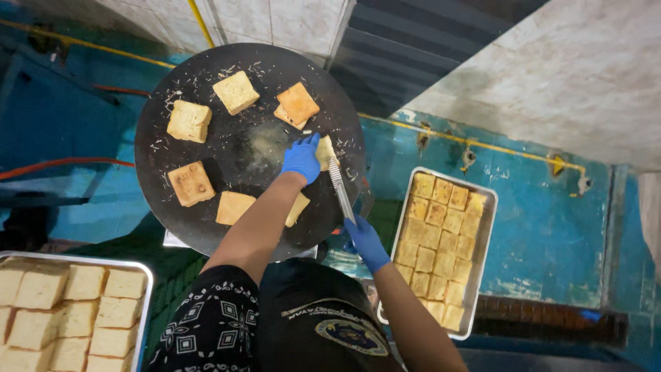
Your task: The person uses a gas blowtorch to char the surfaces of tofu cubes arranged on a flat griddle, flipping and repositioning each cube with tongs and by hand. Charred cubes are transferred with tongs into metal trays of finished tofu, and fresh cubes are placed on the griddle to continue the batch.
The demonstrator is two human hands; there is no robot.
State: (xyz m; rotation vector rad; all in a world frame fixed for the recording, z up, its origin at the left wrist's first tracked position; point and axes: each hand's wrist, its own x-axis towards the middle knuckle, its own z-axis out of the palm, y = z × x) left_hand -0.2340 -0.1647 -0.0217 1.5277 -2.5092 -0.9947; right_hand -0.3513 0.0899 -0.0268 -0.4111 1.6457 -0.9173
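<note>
1. Here, a pale bread slice (326, 151) lies at the right edge of the round black griddle (206, 227), and it is the piece being handled.
2. The left hand (301, 158), in a blue glove, rests on that slice with the fingers curled down over its near-left side — pressing or gripping, I cannot tell which.
3. The right hand (365, 242), also blue-gloved, is closed round the handle of a metal spatula (341, 189); the blade runs up and left to touch the slice just beside the left hand.
4. Round the griddle sit more pieces: a toasted orange one (297, 103) just beyond the hand, a yellower one (236, 92) at the far middle, another (189, 121) at the far left, a browned one (191, 183) on the left, and a pale one (233, 207) nearer, partly beside the forearm.
5. Crumbs or shreds are scattered over the dark surface, mostly at the far side.
6. To the right, well apart from the griddle, a long metal tray (486, 227) holds rows of golden toasted squares.
7. At the near left corner another tray (146, 289) holds pale, untoasted bread blocks — packed close together.
</note>
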